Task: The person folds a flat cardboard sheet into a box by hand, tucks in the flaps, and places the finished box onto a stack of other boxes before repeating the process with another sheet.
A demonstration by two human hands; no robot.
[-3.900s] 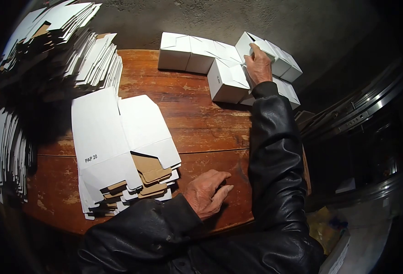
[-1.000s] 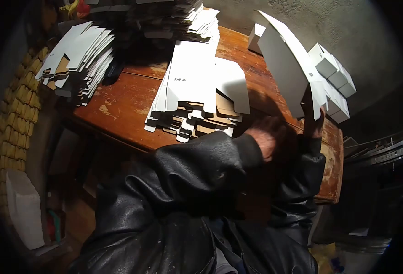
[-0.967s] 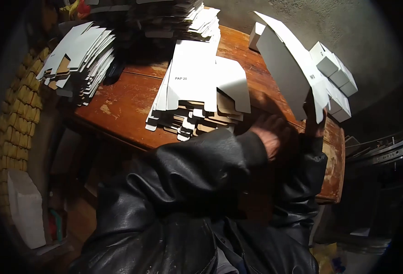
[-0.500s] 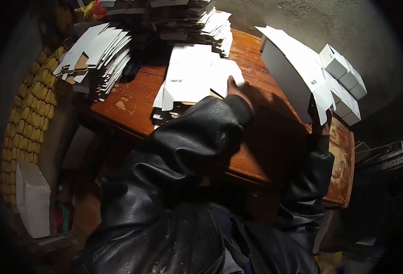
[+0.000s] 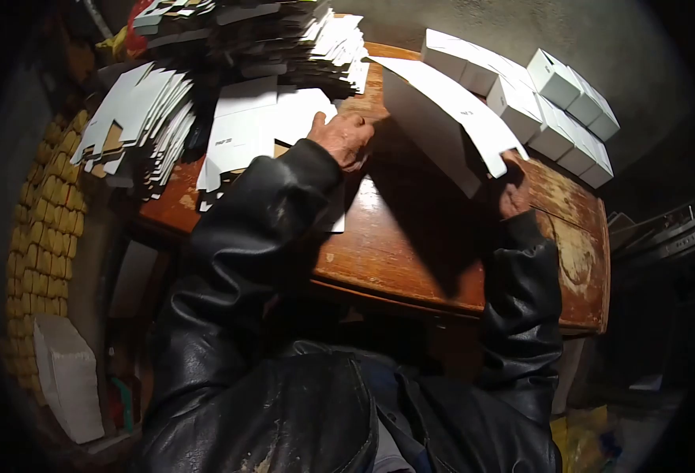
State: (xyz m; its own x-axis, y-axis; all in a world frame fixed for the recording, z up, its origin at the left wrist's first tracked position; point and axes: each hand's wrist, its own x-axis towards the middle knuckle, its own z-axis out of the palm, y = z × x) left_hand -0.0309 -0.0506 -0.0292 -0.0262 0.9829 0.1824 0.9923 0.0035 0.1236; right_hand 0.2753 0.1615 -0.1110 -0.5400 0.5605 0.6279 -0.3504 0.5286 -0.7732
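My right hand (image 5: 514,189) is closed on the near end of a flat white carton blank (image 5: 454,94), its thumb over the corner. The blank stands tilted above the table, its far end reaching toward the back, and casts a dark shadow below. My left hand (image 5: 342,140) is beside the right edge of a stack of white carton blanks (image 5: 245,118), palm down, thumb apart from its loosely bent fingers, nothing visible in it. Small print shows on the stack's top blank. Part of this stack is hidden behind my left sleeve.
Assembled white boxes (image 5: 556,126) stand in rows at the table's back right, by the wall. A tall pile of flat blanks (image 5: 276,43) is at the back, another pile (image 5: 138,118) at the left. The wooden table (image 5: 395,260) has a worn right end. A white block (image 5: 70,378) stands lower left.
The view has turned, shifting the stacks leftward. My right hand has moved the blank left, uncovering more boxes behind it. My left hand's fingers no longer lie on the stack's top blank.
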